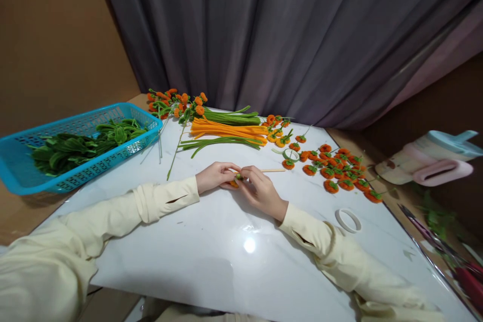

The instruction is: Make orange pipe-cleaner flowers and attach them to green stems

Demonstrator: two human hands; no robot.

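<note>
My left hand (214,176) and my right hand (264,194) meet over the middle of the white table, fingers closed together. Between their fingertips is a small orange pipe-cleaner persimmon (234,184) with a bit of green on it, mostly hidden by the fingers. Just past my right hand lies a thin wooden stick (274,170). Beyond the hands are bundles of orange pipe cleaners (226,131) and green pipe cleaners (222,143). To the right sit many finished-looking orange persimmons with green tops (332,173).
On the left stands a blue basket (79,173) of green leaf pieces. A white tape roll (348,221) lies right of my forearm, a green-white roll (291,155) farther back. Stemmed orange pieces (181,105), a cup (426,158) and dark-handled tools (426,234) surround the table.
</note>
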